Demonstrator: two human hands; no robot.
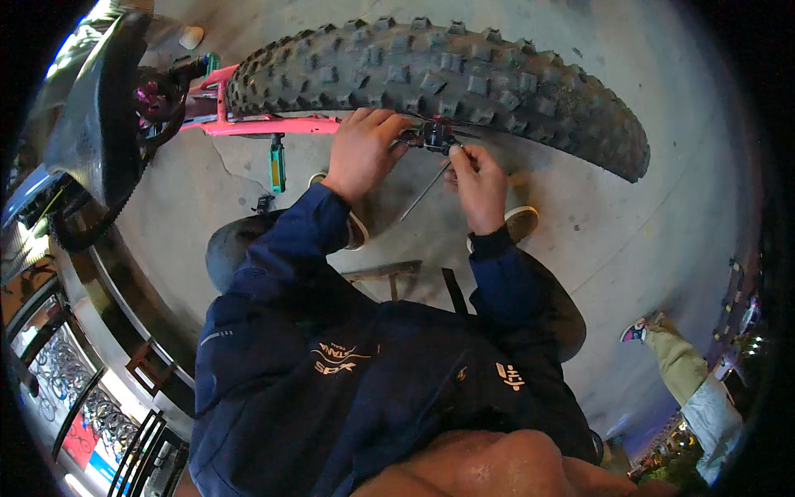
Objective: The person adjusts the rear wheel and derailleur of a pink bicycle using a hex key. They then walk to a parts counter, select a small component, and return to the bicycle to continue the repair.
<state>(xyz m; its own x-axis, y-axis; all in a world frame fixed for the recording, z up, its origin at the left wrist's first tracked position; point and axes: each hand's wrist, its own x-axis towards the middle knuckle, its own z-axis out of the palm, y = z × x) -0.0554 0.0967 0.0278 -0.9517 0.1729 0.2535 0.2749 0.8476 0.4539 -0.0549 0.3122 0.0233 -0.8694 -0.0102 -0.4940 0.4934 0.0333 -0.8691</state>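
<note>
A fat knobby tyre [431,70] on a pink bike frame [273,125] spans the top. Beside the tyre is a small black mechanical part [436,134], probably a brake caliper. My left hand [364,153] curls over the frame end at that part, fingers closed; what exactly they grip is partly hidden. My right hand [476,186] pinches a thin metal rod [421,197], apparently a tool, just below the black part, the rod angling down-left.
A saddle [91,116] and a green pedal [277,166] are at left. A low stool [385,272] stands beneath me on concrete [596,240]. A bystander's legs [675,352] show at right. A shopfront window [62,389] is lower left.
</note>
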